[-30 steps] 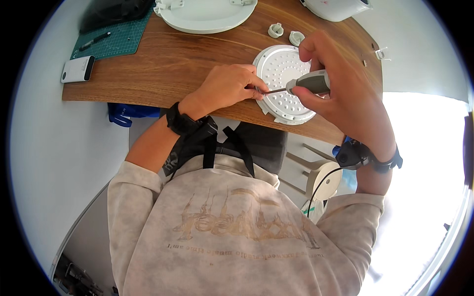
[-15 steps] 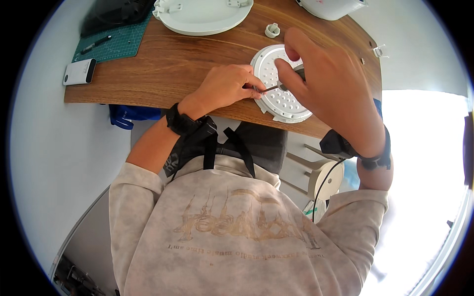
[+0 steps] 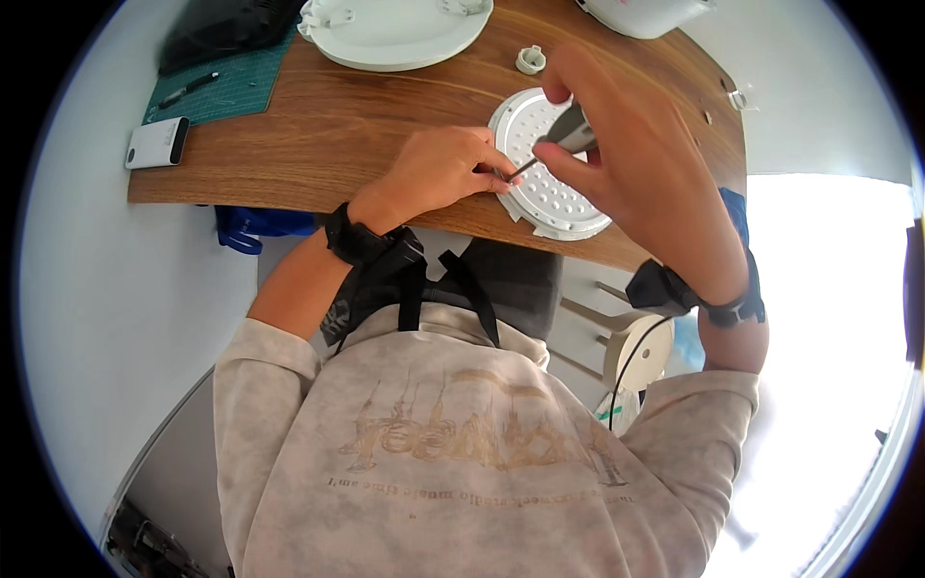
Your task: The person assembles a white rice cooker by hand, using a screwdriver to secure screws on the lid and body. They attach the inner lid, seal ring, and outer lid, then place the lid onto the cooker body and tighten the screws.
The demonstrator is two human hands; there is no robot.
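A white round plate with rows of raised bumps lies near the table's front edge. Over its right side, my right hand is closed around the grey handle of a screwdriver. The thin shaft slants down and left to the plate's left rim. There my left hand pinches close to the shaft's tip, thumb and fingertips together. Whatever sits between those fingertips is too small to make out. My right hand hides the plate's right part.
Behind the plate stands a small white cap-like part. A white oval cover lies at the back, a white container to its right. At left are a green cutting mat, a pen and a white power bank.
My right hand has tilted and shifted slightly, so more of the screwdriver's grey handle shows and its shaft stands steeper. The left hand stays at the plate's rim.
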